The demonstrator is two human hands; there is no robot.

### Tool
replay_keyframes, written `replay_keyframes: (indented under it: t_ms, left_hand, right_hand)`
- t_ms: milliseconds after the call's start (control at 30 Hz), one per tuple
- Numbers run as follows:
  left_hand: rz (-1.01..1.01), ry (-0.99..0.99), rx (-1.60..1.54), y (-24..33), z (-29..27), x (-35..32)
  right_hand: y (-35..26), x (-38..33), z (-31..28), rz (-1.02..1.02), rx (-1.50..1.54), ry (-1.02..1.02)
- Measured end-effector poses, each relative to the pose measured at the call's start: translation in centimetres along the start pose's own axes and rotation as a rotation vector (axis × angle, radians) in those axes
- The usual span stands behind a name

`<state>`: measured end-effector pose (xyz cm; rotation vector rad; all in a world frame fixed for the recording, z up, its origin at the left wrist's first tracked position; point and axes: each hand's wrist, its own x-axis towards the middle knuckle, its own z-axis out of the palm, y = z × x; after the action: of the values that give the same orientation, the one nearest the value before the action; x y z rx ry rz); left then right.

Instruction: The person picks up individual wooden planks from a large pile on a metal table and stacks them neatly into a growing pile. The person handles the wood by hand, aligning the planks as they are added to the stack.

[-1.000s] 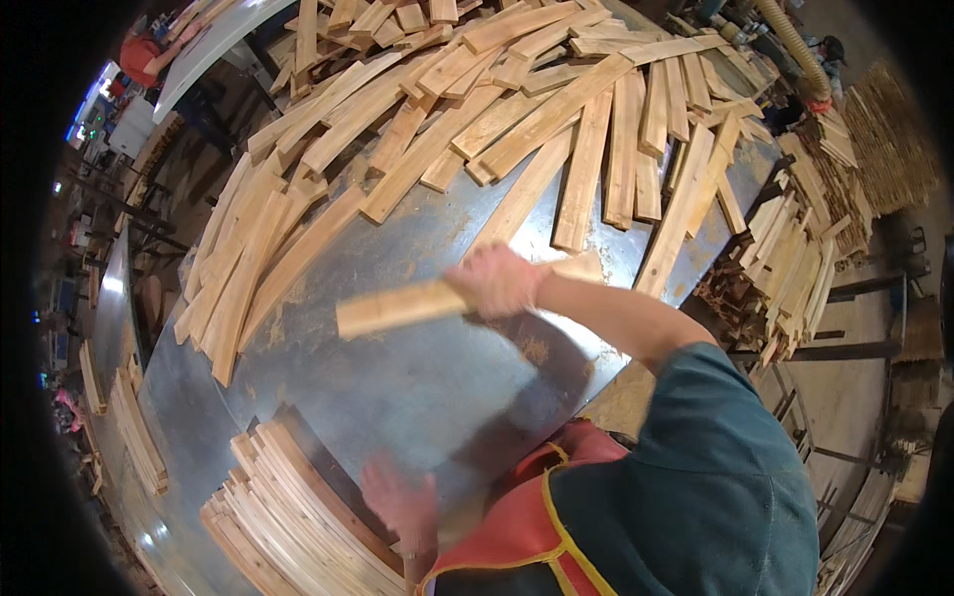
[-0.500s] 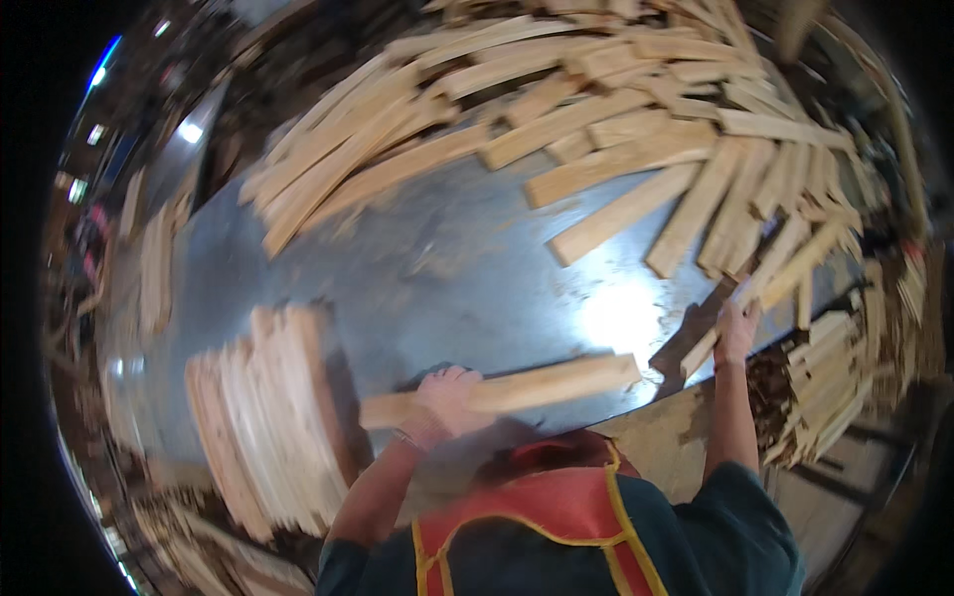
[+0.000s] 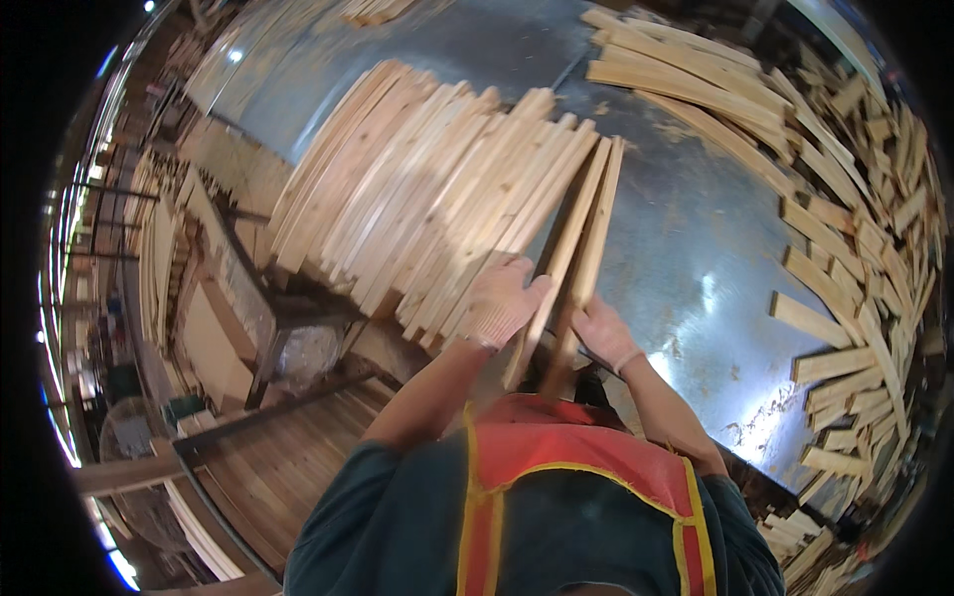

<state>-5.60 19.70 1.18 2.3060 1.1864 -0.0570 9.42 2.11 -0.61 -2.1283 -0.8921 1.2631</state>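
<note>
Two pale wooden slats stand on edge, tilted together, beside a long row of similar slats [image 3: 437, 189] packed side by side on the metal table [image 3: 686, 238]. My left hand [image 3: 504, 298], in a light knit glove, is closed at the near part of the left slat [image 3: 571, 243], its thumb against the wood; its other fingers are partly hidden. The right slat [image 3: 598, 223] is gripped near its lower end by my right hand [image 3: 606, 333], also gloved. At their far ends the two slats nearly touch.
Loose slats lie heaped along the table's right side [image 3: 845, 288] and far right corner [image 3: 686, 74]. A few more lie at the far edge [image 3: 378, 10]. To the left stand a dark metal frame [image 3: 298, 313] and a slatted wooden surface [image 3: 288, 462].
My view has swung left toward the packed row. Both hands have come together beside it; the two slats, formerly apart, now stand side by side pointing away from me.
</note>
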Motion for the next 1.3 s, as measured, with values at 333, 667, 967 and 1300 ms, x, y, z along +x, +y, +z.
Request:
replay_keyframes:
  t_ms: [333,667,967,1300]
  left_hand:
    - [-0.870,0.547,-1.649,-19.9,-2.5,-6.7]
    - [-0.397,-0.171,-0.165,-10.9,-9.7,-9.9]
    - [-0.259,-0.085,-0.204,-4.2,-3.8,15.0]
    - [-0.253,-0.025,-0.542,8.1,-9.0,14.3]
  right_hand:
    - [-6.3,3.1,1.3,-0.060,0.333,-0.002]
    - [-5.5,2.9,-6.2,-0.001,0.692,0.132]
    - [-2.7,11.3,-10.9,0.120,0.043,0.018]
    - [-3.4,7.6,-14.9,-0.149,0.706,0.208]
